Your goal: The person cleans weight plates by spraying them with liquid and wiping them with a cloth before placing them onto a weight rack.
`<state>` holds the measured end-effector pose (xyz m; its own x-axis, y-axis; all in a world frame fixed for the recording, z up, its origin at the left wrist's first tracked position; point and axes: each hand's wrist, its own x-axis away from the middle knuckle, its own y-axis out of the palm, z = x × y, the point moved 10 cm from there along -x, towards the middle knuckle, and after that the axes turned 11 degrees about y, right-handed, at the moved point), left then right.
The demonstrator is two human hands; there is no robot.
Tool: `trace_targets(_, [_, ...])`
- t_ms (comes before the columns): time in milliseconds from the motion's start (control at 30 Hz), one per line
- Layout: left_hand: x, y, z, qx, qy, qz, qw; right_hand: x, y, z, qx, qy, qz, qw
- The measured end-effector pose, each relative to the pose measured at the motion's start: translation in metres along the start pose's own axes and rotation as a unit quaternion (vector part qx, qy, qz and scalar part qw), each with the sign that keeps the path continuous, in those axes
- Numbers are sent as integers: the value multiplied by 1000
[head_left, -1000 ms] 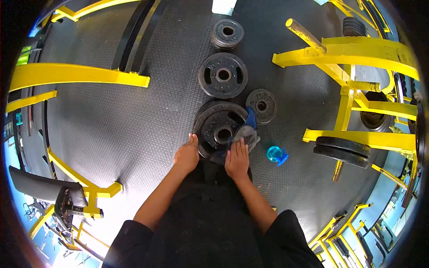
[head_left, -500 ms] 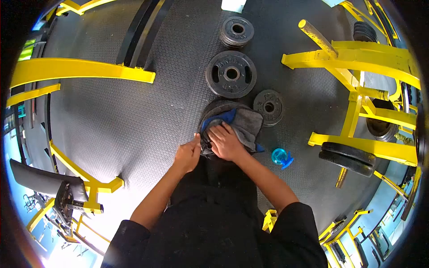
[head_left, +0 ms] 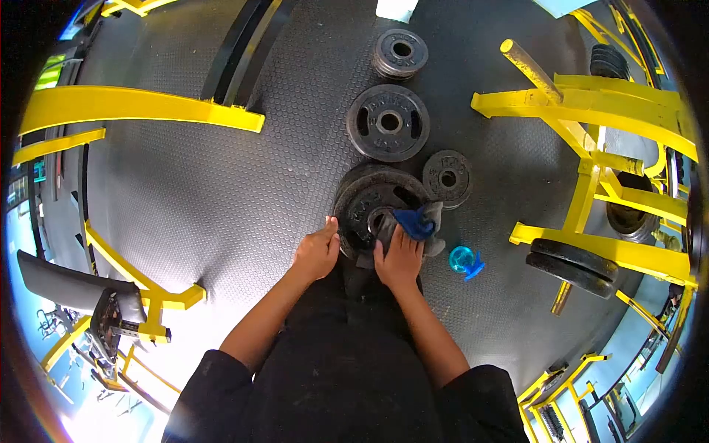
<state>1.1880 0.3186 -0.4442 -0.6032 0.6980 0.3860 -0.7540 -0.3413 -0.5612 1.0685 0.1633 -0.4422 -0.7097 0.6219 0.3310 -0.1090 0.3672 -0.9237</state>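
Note:
A dark weight plate (head_left: 362, 198) lies right in front of me, on top of at least one other plate. My left hand (head_left: 317, 252) is closed on its left rim, thumb side up; the fingertips are partly hidden. On the plate's right part, my right hand (head_left: 401, 260) presses a bunched grey and blue cloth (head_left: 417, 223) beside the centre hole. The cloth covers some of the right side, and folds of it stick out past my fingers.
Beyond lie a large plate (head_left: 389, 140), a stack of smaller plates (head_left: 401, 53) and a small plate (head_left: 447, 179). A turquoise spray bottle (head_left: 464, 261) is on the rubber floor at right. Yellow gym frames stand left (head_left: 148, 103) and right (head_left: 576, 247).
My right hand has drawn the cloth to the right and bunched it, uncovering the plate's left part and centre hole. My left hand stays at the rim.

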Motion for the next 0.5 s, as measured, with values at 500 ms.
trace_targets(500, [0, -1, -17, 20, -30, 4, 999, 38, 19, -66, -76, -246, -81, 963])
